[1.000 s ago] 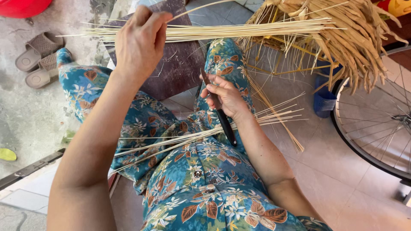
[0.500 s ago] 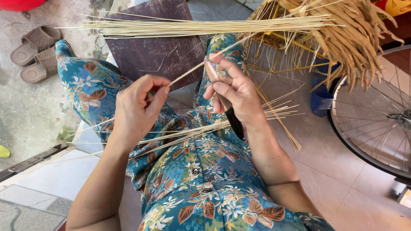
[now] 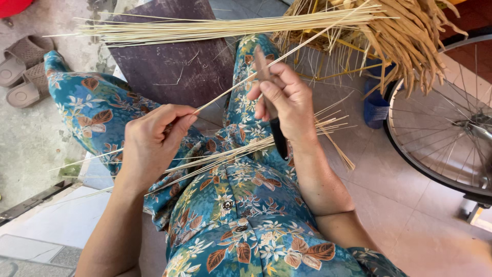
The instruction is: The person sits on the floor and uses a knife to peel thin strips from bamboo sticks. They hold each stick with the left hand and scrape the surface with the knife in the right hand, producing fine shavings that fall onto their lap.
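Pale bamboo makes up nearly everything within reach. The left hand (image 3: pixel 154 146) is curled narrow, its thumb and fingertips pinching the near end of one thin bamboo strip (image 3: pixel 241 84), which runs up and to the right from that pinch, across the gap between the knees, and on past the right hand toward the heap of coarser cane. The right hand (image 3: pixel 284 100) is closed around a dark-handled knife (image 3: pixel 278 138); the handle points down toward the lap, and the blade end sits against the strip where the fingers meet it, though the blade itself is mostly hidden behind the fingers. Both hands hover above the person's lap, clothed in blue floral fabric (image 3: pixel 241 225).

Across the thighs lies a loose sheaf of finished slivers (image 3: pixel 236 154), fanning out to the right beyond the knee. Farther away, a longer bundle of thin strips (image 3: pixel 215 28) rests across a dark purple board (image 3: pixel 174 66) that stands between the legs. At upper right hangs a thick heap of rough yellow-brown cane (image 3: pixel 410 31). A bicycle wheel (image 3: pixel 441 138) stands on the tiled floor at right, and a pair of grey sandals (image 3: pixel 23 72) lies on the concrete at far left.
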